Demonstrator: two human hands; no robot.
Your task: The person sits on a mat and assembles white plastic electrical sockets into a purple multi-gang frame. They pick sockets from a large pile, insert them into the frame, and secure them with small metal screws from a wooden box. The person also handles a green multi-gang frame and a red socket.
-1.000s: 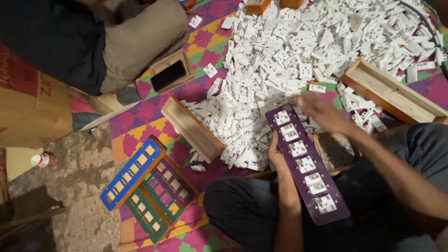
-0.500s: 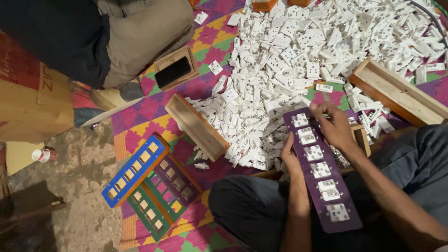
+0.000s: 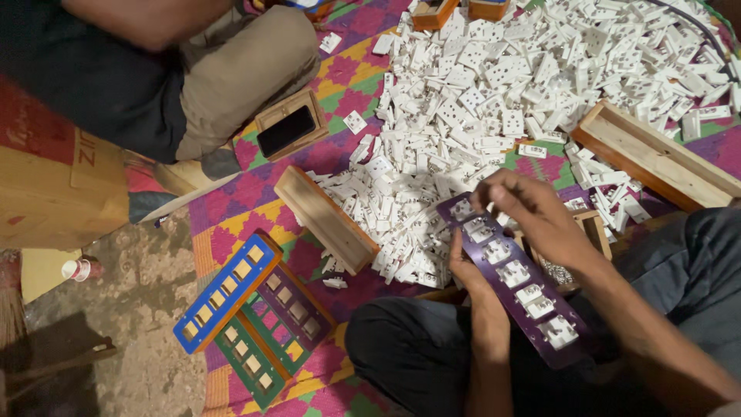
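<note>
Purple slotted frame (image 3: 515, 287) looks stiff and light, best gripped along its long edges; the left hand (image 3: 469, 272) clasps its near edge. The right hand (image 3: 532, 212) pinches a white socket module (image 3: 480, 229) at the frame's top slot; probably slippery, hard plastic.

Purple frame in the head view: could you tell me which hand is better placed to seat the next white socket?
Right hand, probably: it is at the purple frame's top slot, while left hand grips its edge.
</note>
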